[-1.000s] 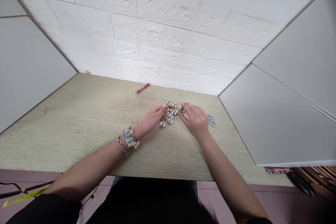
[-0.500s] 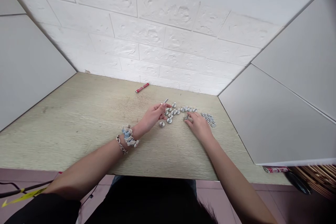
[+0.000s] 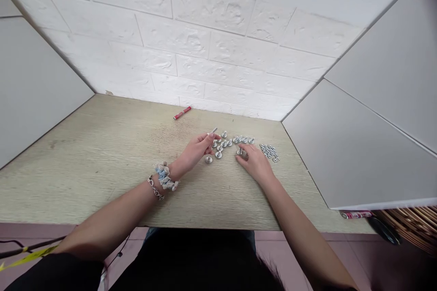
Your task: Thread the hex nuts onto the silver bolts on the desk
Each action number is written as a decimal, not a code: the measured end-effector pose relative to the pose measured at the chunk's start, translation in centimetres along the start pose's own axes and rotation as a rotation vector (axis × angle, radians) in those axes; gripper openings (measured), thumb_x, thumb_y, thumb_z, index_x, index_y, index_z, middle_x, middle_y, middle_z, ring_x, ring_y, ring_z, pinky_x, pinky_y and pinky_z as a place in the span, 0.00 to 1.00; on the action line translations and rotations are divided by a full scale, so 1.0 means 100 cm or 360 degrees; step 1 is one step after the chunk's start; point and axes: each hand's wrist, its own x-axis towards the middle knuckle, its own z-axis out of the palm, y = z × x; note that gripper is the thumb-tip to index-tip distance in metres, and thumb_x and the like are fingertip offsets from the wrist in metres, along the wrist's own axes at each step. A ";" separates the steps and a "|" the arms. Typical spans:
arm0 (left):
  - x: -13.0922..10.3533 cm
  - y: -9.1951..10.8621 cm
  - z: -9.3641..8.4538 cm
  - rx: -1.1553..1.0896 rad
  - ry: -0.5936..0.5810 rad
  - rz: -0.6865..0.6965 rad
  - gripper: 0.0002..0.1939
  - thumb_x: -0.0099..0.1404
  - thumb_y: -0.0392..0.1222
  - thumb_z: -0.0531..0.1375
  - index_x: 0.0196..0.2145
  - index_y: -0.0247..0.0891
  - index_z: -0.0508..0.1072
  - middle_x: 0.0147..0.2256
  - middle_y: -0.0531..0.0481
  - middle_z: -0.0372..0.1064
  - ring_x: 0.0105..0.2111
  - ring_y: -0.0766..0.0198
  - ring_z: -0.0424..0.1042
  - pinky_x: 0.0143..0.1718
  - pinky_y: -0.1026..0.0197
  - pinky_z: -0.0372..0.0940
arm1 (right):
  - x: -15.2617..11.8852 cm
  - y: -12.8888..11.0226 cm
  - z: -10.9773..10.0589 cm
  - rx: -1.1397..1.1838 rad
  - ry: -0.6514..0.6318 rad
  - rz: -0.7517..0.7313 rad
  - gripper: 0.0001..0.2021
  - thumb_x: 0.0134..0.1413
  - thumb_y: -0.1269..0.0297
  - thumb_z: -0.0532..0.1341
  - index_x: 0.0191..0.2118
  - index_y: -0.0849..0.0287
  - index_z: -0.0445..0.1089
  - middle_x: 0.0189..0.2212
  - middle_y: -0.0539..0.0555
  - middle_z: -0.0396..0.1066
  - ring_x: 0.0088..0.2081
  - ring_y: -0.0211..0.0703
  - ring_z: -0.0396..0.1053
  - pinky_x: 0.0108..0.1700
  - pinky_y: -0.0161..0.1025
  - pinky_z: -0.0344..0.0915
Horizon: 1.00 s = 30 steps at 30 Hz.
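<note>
My left hand [image 3: 197,149] is closed around a slim silver metal rod [image 3: 214,130], whose end sticks out past the thumb; the rest is hidden in the fingers. At my right hand [image 3: 255,162], the thumb and index finger are apart on either side of a bolt with a wide round base [image 3: 239,151], which stands upright on the table. Whether a fingertip still touches it is hard to see. Between the hands, several similar upright bolts [image 3: 219,154] stand in a loose group. Just right of my right hand lies a pile of small silver nuts [image 3: 269,151].
The wooden table [image 3: 112,145] meets a white brick-patterned wall [image 3: 191,41]. Grey panels [image 3: 362,145] close in both sides. A red marker-like stick [image 3: 182,112] lies near the wall. A red-labelled item [image 3: 357,214] and coiled brown strands [image 3: 409,225] are at the right edge.
My right thumb and index finger have parted from the bolt, which now stands upright on the table. My left hand keeps its hold on the rod. The view has shifted slightly.
</note>
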 end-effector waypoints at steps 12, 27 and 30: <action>-0.006 0.013 -0.001 -0.0143 -0.0338 -0.0112 0.17 0.59 0.52 0.54 0.34 0.34 0.70 0.19 0.58 0.48 0.19 0.74 0.52 0.24 0.67 0.57 | 0.008 -0.021 -0.022 0.0414 0.0304 -0.0095 0.13 0.54 0.59 0.52 0.36 0.57 0.71 0.35 0.54 0.71 0.38 0.43 0.67 0.42 0.40 0.61; -0.004 0.007 0.000 -0.0574 -0.0356 -0.0212 0.15 0.60 0.49 0.53 0.29 0.33 0.69 0.19 0.56 0.53 0.19 0.74 0.54 0.23 0.68 0.58 | 0.030 -0.076 -0.017 0.1674 0.0280 -0.0020 0.10 0.52 0.60 0.54 0.29 0.58 0.69 0.29 0.50 0.69 0.34 0.38 0.66 0.39 0.37 0.63; -0.001 0.004 0.000 -0.0659 -0.0154 -0.0084 0.18 0.61 0.50 0.51 0.32 0.32 0.71 0.21 0.54 0.57 0.22 0.73 0.59 0.27 0.68 0.61 | 0.028 -0.070 -0.013 0.1703 0.0370 0.0104 0.11 0.55 0.59 0.50 0.33 0.58 0.66 0.27 0.50 0.69 0.28 0.35 0.64 0.34 0.36 0.63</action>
